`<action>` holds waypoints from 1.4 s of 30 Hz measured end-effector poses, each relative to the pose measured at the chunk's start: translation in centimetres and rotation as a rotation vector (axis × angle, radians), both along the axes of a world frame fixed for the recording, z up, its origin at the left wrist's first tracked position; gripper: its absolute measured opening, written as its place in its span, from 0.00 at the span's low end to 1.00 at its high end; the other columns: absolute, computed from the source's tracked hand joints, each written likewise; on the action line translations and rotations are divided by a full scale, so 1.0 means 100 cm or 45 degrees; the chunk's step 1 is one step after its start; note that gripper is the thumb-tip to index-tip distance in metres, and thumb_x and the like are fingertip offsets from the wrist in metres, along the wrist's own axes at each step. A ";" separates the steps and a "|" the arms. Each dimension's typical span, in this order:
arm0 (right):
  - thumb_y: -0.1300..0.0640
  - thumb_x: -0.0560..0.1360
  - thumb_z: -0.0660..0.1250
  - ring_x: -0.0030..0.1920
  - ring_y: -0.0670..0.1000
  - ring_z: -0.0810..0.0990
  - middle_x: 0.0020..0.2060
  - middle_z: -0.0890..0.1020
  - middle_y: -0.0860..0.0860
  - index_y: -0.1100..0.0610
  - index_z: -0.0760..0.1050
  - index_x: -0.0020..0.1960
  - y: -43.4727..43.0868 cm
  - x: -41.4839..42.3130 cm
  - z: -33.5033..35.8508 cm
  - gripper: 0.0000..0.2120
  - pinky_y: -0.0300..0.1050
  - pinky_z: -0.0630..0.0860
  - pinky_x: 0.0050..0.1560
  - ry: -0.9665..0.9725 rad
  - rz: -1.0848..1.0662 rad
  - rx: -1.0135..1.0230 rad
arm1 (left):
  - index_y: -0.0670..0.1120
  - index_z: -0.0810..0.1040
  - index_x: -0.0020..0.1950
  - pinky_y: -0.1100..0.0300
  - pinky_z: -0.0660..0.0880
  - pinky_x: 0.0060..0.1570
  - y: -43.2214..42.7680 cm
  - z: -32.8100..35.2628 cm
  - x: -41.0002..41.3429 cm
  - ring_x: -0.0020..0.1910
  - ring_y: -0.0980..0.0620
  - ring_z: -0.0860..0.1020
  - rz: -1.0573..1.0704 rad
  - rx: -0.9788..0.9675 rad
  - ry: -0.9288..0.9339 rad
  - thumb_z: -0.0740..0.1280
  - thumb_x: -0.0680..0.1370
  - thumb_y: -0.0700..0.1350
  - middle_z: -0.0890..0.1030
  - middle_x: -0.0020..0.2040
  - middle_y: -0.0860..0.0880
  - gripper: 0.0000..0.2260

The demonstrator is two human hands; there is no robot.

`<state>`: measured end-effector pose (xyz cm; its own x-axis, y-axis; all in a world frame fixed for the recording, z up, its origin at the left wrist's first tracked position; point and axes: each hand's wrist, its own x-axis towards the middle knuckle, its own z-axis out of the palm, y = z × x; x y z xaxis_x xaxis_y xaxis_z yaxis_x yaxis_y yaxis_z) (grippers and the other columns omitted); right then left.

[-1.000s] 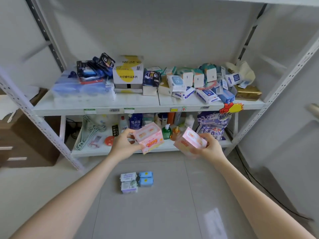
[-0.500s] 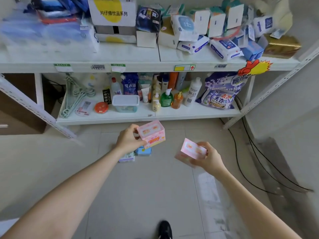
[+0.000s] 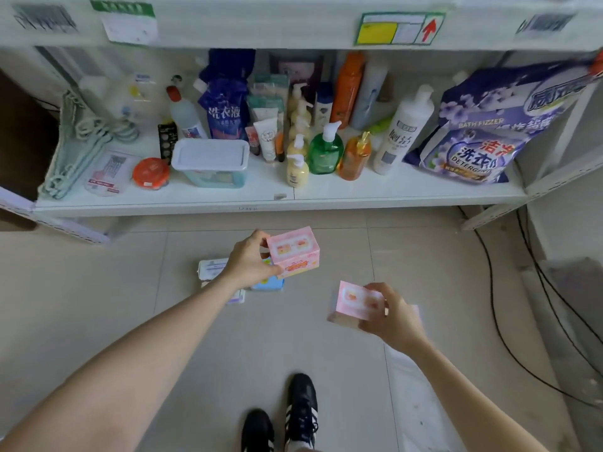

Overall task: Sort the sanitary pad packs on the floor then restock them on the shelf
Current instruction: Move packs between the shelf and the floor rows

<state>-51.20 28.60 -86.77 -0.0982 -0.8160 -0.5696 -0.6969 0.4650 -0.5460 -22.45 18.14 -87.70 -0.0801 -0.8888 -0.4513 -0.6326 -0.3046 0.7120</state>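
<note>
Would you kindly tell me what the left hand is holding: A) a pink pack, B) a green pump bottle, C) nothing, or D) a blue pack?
A: the left hand grips a pink pack by its side, held above the floor.

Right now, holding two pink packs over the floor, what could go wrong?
1. The left grip holds its pack by one end above the floor packs; a slip could scatter them.
2. The right grip holds the other pack by one side; it may drop.
3. Cables trail along the right; a sidestep could snag them.
</note>
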 end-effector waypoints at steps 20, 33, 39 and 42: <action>0.65 0.62 0.77 0.47 0.53 0.79 0.52 0.78 0.50 0.52 0.71 0.60 -0.078 0.018 -0.360 0.30 0.38 0.78 0.39 -0.167 -0.040 -0.081 | 0.47 0.76 0.57 0.55 0.78 0.54 -0.105 -0.343 -0.022 0.51 0.52 0.81 -0.281 -0.103 -0.086 0.81 0.61 0.44 0.82 0.50 0.52 0.28; 0.65 0.62 0.77 0.54 0.47 0.78 0.56 0.77 0.48 0.53 0.67 0.68 -0.079 0.029 -0.434 0.37 0.39 0.77 0.52 -0.282 -0.028 -0.166 | 0.50 0.79 0.58 0.53 0.76 0.57 -0.125 -0.395 -0.027 0.54 0.54 0.78 -0.668 0.045 -0.270 0.81 0.62 0.47 0.82 0.53 0.54 0.26; 0.61 0.64 0.78 0.59 0.47 0.75 0.61 0.74 0.46 0.52 0.60 0.75 -0.083 0.040 -0.440 0.45 0.44 0.75 0.61 -0.330 -0.020 -0.180 | 0.48 0.82 0.56 0.54 0.76 0.58 -0.131 -0.399 -0.027 0.52 0.53 0.80 -0.630 0.090 -0.224 0.79 0.68 0.44 0.83 0.52 0.50 0.18; 0.60 0.64 0.78 0.55 0.41 0.77 0.57 0.76 0.41 0.50 0.62 0.74 -0.090 0.049 -0.440 0.43 0.45 0.77 0.59 -0.373 -0.025 -0.200 | 0.47 0.83 0.55 0.52 0.76 0.59 -0.130 -0.400 -0.028 0.51 0.52 0.81 -0.625 0.133 -0.219 0.78 0.68 0.44 0.84 0.51 0.50 0.16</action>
